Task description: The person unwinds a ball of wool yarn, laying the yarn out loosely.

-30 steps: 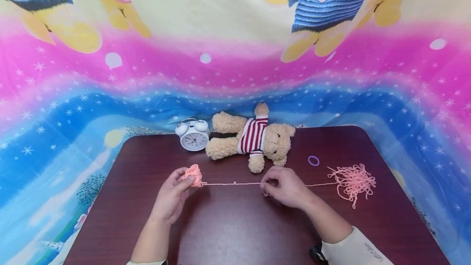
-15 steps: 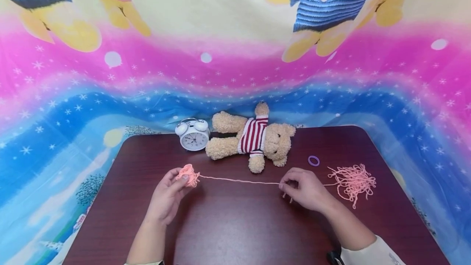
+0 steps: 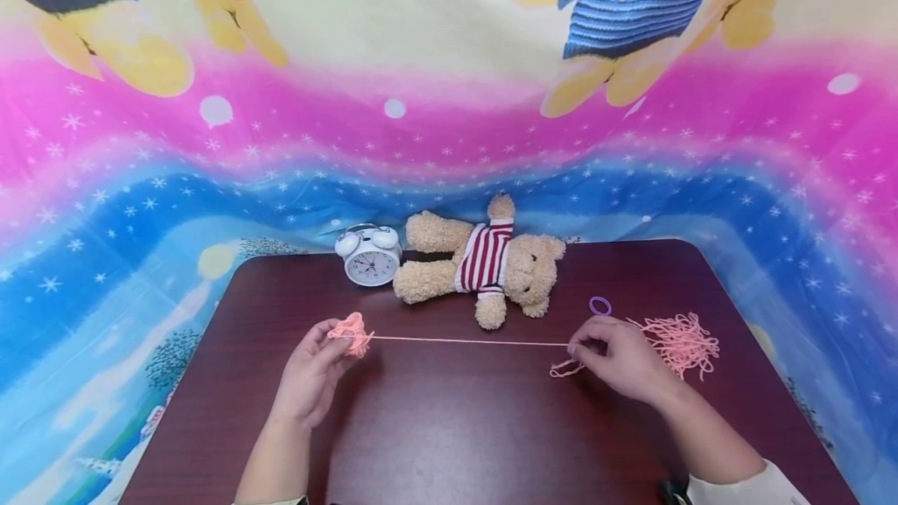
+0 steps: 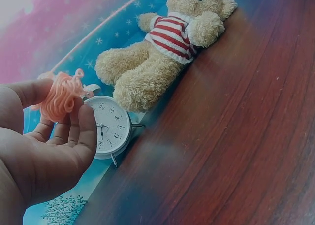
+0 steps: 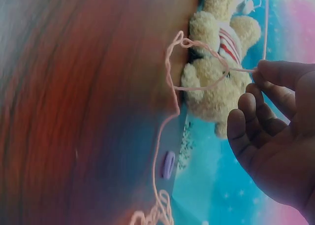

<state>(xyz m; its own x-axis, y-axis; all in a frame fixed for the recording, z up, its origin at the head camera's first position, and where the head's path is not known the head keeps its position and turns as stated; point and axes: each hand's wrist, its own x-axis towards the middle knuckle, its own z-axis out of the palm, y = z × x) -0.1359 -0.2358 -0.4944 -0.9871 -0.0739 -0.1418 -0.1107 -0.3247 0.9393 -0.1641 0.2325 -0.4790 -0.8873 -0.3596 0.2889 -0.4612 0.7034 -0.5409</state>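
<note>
My left hand (image 3: 312, 376) pinches a small bundle of peach yarn (image 4: 60, 97) between thumb and fingers, above the table's left half. From the bundle a taut strand (image 3: 470, 341) crosses to my right hand (image 3: 624, 357), whose thumb and forefinger pinch it. Below the right fingertips hangs a twisted loop of slack yarn (image 5: 170, 67), as the right wrist view shows. That slack runs on down to a loose yarn pile (image 3: 679, 341) on the table's right side, partly hidden by the right hand in the head view.
Along the back of the dark wooden table (image 3: 435, 427) lie a teddy bear (image 3: 484, 259) in a striped shirt and, left of it, a white alarm clock (image 3: 372, 256). A purple ring (image 3: 600, 305) lies just beyond the right hand. A printed cloth (image 3: 449, 131) hangs behind.
My right hand has moved right along the table, lengthening the taut strand between the hands. The left hand has shifted slightly left with the bundle. Slack yarn now dangles from the right fingers.
</note>
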